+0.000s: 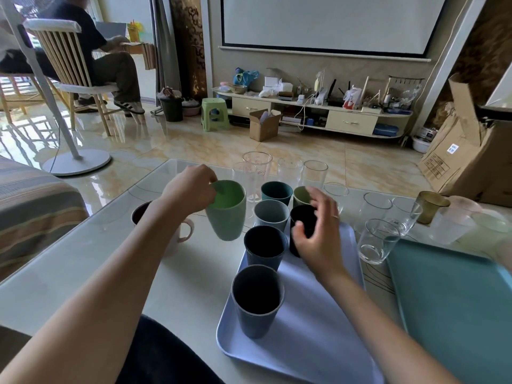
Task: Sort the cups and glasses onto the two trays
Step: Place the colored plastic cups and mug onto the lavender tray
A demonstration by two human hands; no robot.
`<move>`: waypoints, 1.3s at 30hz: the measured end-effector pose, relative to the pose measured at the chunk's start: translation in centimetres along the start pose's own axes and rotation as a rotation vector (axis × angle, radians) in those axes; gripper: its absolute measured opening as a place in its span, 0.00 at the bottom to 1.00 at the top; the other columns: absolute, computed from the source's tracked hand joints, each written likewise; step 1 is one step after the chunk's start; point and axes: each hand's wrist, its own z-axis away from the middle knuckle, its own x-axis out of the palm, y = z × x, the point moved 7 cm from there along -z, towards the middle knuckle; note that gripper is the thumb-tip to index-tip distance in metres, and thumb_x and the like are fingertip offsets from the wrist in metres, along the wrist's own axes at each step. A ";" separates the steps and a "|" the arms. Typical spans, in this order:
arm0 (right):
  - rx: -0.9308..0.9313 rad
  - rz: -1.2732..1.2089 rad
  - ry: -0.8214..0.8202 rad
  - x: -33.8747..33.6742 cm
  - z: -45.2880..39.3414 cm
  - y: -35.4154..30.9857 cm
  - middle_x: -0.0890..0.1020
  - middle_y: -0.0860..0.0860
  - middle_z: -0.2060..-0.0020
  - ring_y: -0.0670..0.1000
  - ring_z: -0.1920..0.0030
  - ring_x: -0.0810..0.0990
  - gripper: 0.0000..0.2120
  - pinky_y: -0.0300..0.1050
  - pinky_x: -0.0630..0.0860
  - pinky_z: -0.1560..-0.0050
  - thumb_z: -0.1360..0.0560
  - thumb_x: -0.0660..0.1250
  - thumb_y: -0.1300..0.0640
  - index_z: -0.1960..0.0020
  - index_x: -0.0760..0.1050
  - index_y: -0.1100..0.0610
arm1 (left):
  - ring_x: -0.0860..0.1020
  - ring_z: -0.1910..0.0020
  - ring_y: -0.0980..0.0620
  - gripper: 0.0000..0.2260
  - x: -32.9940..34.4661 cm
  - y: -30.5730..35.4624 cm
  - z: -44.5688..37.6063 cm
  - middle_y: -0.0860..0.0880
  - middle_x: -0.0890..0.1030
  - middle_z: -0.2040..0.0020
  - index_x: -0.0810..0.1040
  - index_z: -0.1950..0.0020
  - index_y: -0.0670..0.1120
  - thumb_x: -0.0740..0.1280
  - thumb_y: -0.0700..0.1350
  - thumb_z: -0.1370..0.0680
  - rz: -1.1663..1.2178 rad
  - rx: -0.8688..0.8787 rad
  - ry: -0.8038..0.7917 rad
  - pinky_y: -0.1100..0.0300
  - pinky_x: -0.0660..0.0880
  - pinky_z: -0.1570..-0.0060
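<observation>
Pale bench (91,261), carrying everything. Two trays side by side: teal tray (457,306) at right, bare; lilac tray (310,322) in the middle, holding three dark cups, namely blue cup (256,303) nearest, navy cup (264,249) behind it, black cup (302,225) at the far right corner. Beyond the lilac tray, grey cup (271,216), teal cup (276,192) and several clear glasses (378,241) on the bench. Left hand (188,189) pinching the rim of a green cup (227,212), lifted and tilted. Right hand (318,234) open, fingers spread, beside the black cup.
</observation>
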 end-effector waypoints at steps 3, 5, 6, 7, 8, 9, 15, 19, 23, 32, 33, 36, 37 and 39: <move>-0.056 -0.108 -0.293 3.6 -1.0 -3.4 0.66 0.46 0.35 0.48 0.35 0.67 0.36 0.33 0.64 0.37 0.32 0.70 0.55 0.30 0.57 0.42 | 0.78 0.63 0.46 0.12 -0.7 2.3 0.6 0.45 0.82 0.56 0.82 0.48 0.45 0.62 0.38 0.28 0.063 0.087 0.089 0.57 0.76 0.65; -0.012 -0.203 -0.401 5.5 -1.4 -4.3 0.66 0.46 0.33 0.47 0.34 0.67 0.41 0.28 0.67 0.40 0.34 0.73 0.52 0.30 0.54 0.39 | 0.77 0.63 0.48 0.11 -1.2 3.4 1.1 0.47 0.82 0.59 0.82 0.49 0.46 0.64 0.39 0.28 0.098 0.130 0.152 0.60 0.72 0.65; 0.019 -0.269 -0.417 6.1 -1.7 -4.6 0.67 0.47 0.33 0.47 0.35 0.68 0.42 0.31 0.70 0.40 0.35 0.75 0.52 0.30 0.54 0.40 | 0.76 0.64 0.49 0.11 -1.4 3.7 1.3 0.47 0.82 0.60 0.83 0.49 0.47 0.64 0.40 0.28 0.115 0.146 0.181 0.61 0.71 0.65; 0.033 -0.326 -0.403 6.3 -1.9 -4.9 0.68 0.47 0.35 0.47 0.37 0.70 0.43 0.35 0.73 0.40 0.36 0.76 0.54 0.30 0.54 0.43 | 0.77 0.64 0.49 0.11 -1.6 4.0 1.5 0.47 0.82 0.61 0.83 0.49 0.47 0.64 0.40 0.28 0.135 0.159 0.207 0.61 0.70 0.64; 0.037 -0.365 -0.373 6.3 -2.2 -5.1 0.69 0.47 0.36 0.47 0.38 0.71 0.43 0.39 0.74 0.40 0.36 0.77 0.56 0.30 0.55 0.45 | 0.78 0.65 0.50 0.10 -1.8 4.2 1.6 0.47 0.83 0.62 0.82 0.50 0.47 0.64 0.42 0.27 0.163 0.172 0.230 0.61 0.71 0.65; 0.046 -0.399 -0.343 6.3 -2.4 -5.2 0.70 0.47 0.37 0.48 0.39 0.73 0.42 0.44 0.76 0.40 0.37 0.78 0.57 0.31 0.56 0.45 | 0.79 0.67 0.52 0.08 -2.0 4.3 1.7 0.49 0.83 0.64 0.82 0.50 0.47 0.64 0.43 0.25 0.223 0.185 0.245 0.61 0.72 0.66; 0.167 -0.467 -0.068 0.9 -2.9 -2.1 0.71 0.41 0.42 0.44 0.43 0.76 0.44 0.42 0.79 0.46 0.37 0.78 0.59 0.31 0.54 0.46 | 0.82 0.68 0.50 0.10 1.0 3.2 0.9 0.44 0.84 0.60 0.79 0.52 0.46 0.61 0.48 0.22 0.439 0.105 -0.018 0.56 0.78 0.67; 0.228 -0.416 -0.012 -3.2 -0.5 1.6 0.70 0.43 0.41 0.35 0.45 0.74 0.43 0.29 0.75 0.51 0.35 0.76 0.67 0.29 0.55 0.53 | 0.81 0.74 0.51 0.11 6.6 3.3 1.8 0.45 0.82 0.65 0.75 0.47 0.44 0.63 0.49 0.24 0.157 0.052 -0.336 0.61 0.76 0.75; 0.288 -0.402 -0.097 -3.4 3.7 4.3 0.70 0.41 0.41 0.34 0.45 0.74 0.41 0.33 0.77 0.49 0.37 0.76 0.70 0.34 0.59 0.49 | 0.79 0.80 0.53 0.13 9.8 3.8 2.6 0.50 0.79 0.77 0.77 0.50 0.39 0.63 0.48 0.24 0.089 0.008 -0.519 0.65 0.72 0.80; 0.418 -0.351 -0.230 0.0 7.8 8.0 0.74 0.28 0.45 0.33 0.45 0.75 0.40 0.40 0.74 0.45 0.37 0.78 0.62 0.34 0.61 0.42 | 0.78 0.80 0.54 0.11 11.0 4.5 3.1 0.47 0.78 0.77 0.78 0.50 0.37 0.58 0.34 0.27 0.060 0.017 -0.544 0.63 0.75 0.77; 0.428 -0.354 -0.227 0.2 7.9 8.2 0.74 0.28 0.46 0.34 0.45 0.75 0.40 0.40 0.74 0.46 0.37 0.78 0.63 0.33 0.61 0.44 | 0.78 0.80 0.54 0.11 11.0 4.5 3.1 0.47 0.79 0.75 0.78 0.50 0.37 0.58 0.34 0.27 0.066 0.014 -0.545 0.63 0.76 0.76; 0.441 -0.351 -0.223 0.5 7.9 8.2 0.74 0.29 0.45 0.35 0.44 0.75 0.40 0.37 0.74 0.48 0.37 0.78 0.60 0.33 0.61 0.46 | 0.78 0.80 0.54 0.11 11.0 4.4 2.9 0.46 0.79 0.73 0.77 0.49 0.37 0.58 0.34 0.26 0.082 0.008 -0.549 0.62 0.78 0.74; 0.444 -0.348 -0.223 0.5 7.9 8.2 0.74 0.30 0.44 0.35 0.43 0.74 0.40 0.37 0.74 0.47 0.38 0.78 0.59 0.32 0.61 0.46 | 0.78 0.80 0.54 0.10 11.0 4.4 2.9 0.46 0.79 0.73 0.78 0.49 0.37 0.58 0.34 0.25 0.086 0.008 -0.546 0.61 0.78 0.73; 0.445 -0.336 -0.229 0.5 8.0 8.2 0.73 0.30 0.44 0.36 0.42 0.74 0.41 0.40 0.75 0.45 0.38 0.78 0.58 0.32 0.60 0.46 | 0.78 0.80 0.54 0.10 10.8 4.5 2.8 0.46 0.79 0.73 0.78 0.49 0.37 0.59 0.34 0.25 0.088 0.013 -0.540 0.60 0.79 0.71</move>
